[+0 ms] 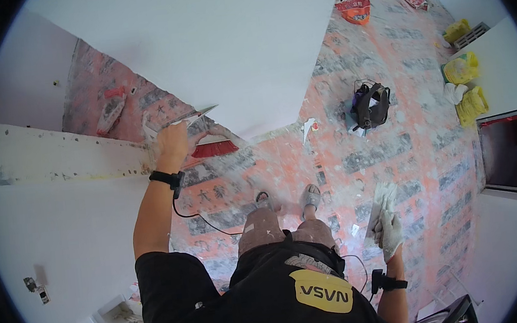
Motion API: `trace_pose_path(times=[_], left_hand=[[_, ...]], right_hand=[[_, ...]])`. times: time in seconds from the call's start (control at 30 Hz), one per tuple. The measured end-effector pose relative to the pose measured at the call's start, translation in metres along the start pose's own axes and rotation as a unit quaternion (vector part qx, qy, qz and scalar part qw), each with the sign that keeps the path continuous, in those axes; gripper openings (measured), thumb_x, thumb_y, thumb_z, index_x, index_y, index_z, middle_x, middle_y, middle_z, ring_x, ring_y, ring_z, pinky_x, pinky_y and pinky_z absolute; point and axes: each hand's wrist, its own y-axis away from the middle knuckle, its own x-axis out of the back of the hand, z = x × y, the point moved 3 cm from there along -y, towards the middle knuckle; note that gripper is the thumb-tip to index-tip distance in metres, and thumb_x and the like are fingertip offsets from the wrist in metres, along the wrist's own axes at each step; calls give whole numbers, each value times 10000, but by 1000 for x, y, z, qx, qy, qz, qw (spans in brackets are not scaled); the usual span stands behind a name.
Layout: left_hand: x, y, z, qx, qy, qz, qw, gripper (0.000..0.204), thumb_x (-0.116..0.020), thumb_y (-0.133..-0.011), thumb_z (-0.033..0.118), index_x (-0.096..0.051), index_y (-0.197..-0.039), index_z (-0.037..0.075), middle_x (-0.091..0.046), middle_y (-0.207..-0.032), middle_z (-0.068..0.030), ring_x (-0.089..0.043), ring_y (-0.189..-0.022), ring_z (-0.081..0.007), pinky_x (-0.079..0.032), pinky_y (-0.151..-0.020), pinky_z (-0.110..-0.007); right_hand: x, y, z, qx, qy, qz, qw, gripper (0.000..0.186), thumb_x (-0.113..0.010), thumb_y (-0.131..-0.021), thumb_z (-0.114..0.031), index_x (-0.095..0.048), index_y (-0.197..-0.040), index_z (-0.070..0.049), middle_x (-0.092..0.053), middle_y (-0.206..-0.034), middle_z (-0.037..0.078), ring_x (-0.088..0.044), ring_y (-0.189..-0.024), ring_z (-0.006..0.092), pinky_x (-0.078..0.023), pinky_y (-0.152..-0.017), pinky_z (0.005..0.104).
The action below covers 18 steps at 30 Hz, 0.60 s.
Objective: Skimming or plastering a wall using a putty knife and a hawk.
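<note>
Most of the white wall looks coated; the speckled strip seems unfinished. Out to the right, the right hand grips a broad trowel; the left hand clenches a narrower blade near the wall.

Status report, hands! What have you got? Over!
Left hand: gripping a flat-bladed tool near the white wall. Right hand: holding a flat grey tool, low. Red-bristled brush nearby; unclear whether it's in the way.

Shows two hands, two flat-bladed tools, two black wrist straps, two sandals, one red-bristled brush, one black bag, one black shirt, and three yellow sacks.
</note>
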Motion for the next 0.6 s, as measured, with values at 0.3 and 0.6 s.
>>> trace_pose_path(times=[0.3, 0.6], left_hand=[[21, 9, -35, -13, 63, -17, 998, 252, -568, -926, 231, -693, -1109, 112, -703, -846, -181, -694, -836, -375, -543, -714, -472], [-158, -45, 40, 24, 32, -66, 997, 223, -522, -921, 137, -706, -1043, 103, -725, -883, -170, -713, -895, -343, -573, -762, -458]], right_hand=[[-43, 29, 19, -27, -11, 23, 999, 290, -562, -1003, -348, -533, -891, -82, -530, -606, -1, -434, -402, 72, -330, -363, 236], [-53, 57, 55, -65, 19, 74, 995, 285, -536, -1011, -336, -545, -864, -91, -534, -584, 10, -439, -375, 92, -334, -349, 246]])
